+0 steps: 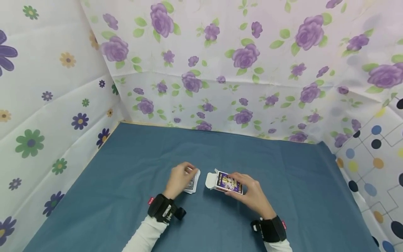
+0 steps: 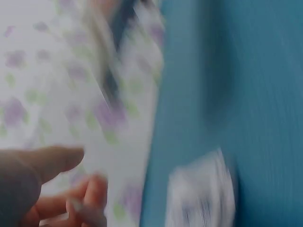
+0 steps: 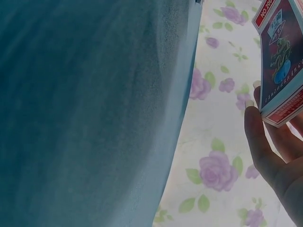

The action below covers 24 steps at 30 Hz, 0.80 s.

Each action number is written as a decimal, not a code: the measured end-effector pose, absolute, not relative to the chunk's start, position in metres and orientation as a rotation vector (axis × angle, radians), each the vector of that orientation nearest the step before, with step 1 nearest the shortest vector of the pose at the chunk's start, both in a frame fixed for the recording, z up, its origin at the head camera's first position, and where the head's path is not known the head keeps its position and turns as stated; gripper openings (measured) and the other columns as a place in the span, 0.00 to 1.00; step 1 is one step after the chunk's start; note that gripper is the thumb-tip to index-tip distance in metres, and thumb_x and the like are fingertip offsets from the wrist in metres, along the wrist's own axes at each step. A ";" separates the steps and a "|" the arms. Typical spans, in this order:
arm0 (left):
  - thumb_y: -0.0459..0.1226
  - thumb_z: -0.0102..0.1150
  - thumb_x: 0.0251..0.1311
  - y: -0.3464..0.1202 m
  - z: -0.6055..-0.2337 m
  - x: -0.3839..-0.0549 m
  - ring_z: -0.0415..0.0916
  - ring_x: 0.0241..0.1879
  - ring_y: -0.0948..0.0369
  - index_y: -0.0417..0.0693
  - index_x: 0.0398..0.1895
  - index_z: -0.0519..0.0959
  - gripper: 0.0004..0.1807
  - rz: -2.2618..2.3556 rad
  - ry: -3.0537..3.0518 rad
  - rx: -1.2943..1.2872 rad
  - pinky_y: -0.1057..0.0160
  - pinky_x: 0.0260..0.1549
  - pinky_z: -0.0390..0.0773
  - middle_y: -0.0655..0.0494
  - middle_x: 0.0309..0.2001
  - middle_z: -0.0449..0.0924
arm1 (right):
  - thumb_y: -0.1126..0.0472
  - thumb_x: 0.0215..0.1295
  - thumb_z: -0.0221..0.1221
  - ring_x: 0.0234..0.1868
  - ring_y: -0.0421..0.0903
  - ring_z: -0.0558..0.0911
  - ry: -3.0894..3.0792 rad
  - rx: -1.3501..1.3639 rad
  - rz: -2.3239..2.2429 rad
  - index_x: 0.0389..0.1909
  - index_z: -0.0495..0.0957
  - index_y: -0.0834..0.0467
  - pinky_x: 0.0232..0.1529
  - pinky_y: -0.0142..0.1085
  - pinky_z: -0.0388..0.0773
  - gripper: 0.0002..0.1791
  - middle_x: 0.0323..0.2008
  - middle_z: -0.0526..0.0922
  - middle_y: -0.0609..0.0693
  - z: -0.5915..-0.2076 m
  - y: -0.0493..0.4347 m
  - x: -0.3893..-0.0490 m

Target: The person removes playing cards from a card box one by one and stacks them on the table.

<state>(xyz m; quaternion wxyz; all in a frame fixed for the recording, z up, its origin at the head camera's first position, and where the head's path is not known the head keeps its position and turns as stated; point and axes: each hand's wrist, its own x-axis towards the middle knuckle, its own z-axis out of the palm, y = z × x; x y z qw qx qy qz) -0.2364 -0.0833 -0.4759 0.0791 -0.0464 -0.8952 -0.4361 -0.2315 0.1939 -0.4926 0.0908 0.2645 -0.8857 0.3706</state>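
Note:
My right hand (image 1: 252, 192) grips a playing-card box (image 1: 230, 182) between thumb and fingers, its white end flap (image 1: 211, 181) folded out toward the left. In the right wrist view, the box (image 3: 283, 52) shows a dark printed face and red-and-white edges. A loose pile of playing cards (image 1: 191, 185) lies on the cloth to the left of the box. Over that pile hovers my left hand (image 1: 180, 178), which partly hides it from the head camera. The left wrist view is blurred: thumb and bent fingers (image 2: 97, 187) stand apart with nothing between them, beside the cards (image 2: 201, 194).
A blue cloth (image 1: 135, 150) covers the table. Behind it hangs a sheet with purple roses (image 1: 245, 56); flowered sheeting (image 1: 29, 143) borders the left side and dotted sheeting (image 1: 374, 161) the right. Each wrist wears a black camera band (image 1: 162, 208).

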 end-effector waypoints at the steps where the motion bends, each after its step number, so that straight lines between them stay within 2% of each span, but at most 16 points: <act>1: 0.40 0.61 0.63 -0.076 -0.471 -0.234 0.73 0.24 0.64 0.42 0.38 0.83 0.10 -1.367 -2.677 -0.220 0.66 0.24 0.71 0.50 0.29 0.83 | 0.43 0.52 0.70 0.58 0.49 0.79 -2.627 0.789 1.103 0.58 0.78 0.45 0.53 0.49 0.76 0.30 0.55 0.81 0.45 -0.493 0.194 -0.231; 5: 0.38 0.61 0.63 -0.053 -0.465 -0.227 0.70 0.21 0.67 0.43 0.34 0.83 0.07 -1.511 -2.691 -0.444 0.69 0.21 0.69 0.51 0.28 0.82 | 0.46 0.51 0.71 0.58 0.49 0.78 -2.597 0.807 1.099 0.58 0.78 0.45 0.54 0.49 0.76 0.31 0.55 0.81 0.45 -0.493 0.193 -0.231; 14: 0.33 0.59 0.62 -0.043 -0.475 -0.223 0.67 0.19 0.67 0.41 0.29 0.78 0.05 -1.599 -2.794 -0.459 0.69 0.20 0.67 0.54 0.23 0.76 | 0.48 0.48 0.73 0.57 0.47 0.79 -2.573 0.838 1.107 0.58 0.78 0.48 0.52 0.45 0.78 0.33 0.55 0.81 0.46 -0.493 0.191 -0.227; 21: 0.30 0.56 0.60 -0.048 -0.475 -0.227 0.59 0.17 0.65 0.37 0.28 0.83 0.08 -1.831 -2.797 -0.447 0.68 0.19 0.59 0.38 0.22 0.79 | 0.46 0.49 0.72 0.58 0.45 0.78 -2.571 0.853 1.131 0.59 0.77 0.44 0.52 0.43 0.78 0.33 0.56 0.81 0.43 -0.490 0.190 -0.228; 24: 0.30 0.56 0.61 -0.049 -0.475 -0.227 0.57 0.16 0.65 0.37 0.28 0.83 0.08 -1.884 -2.790 -0.434 0.67 0.19 0.58 0.37 0.24 0.79 | 0.46 0.48 0.72 0.59 0.46 0.78 -2.571 0.852 1.133 0.59 0.78 0.45 0.53 0.44 0.77 0.33 0.56 0.81 0.44 -0.490 0.190 -0.228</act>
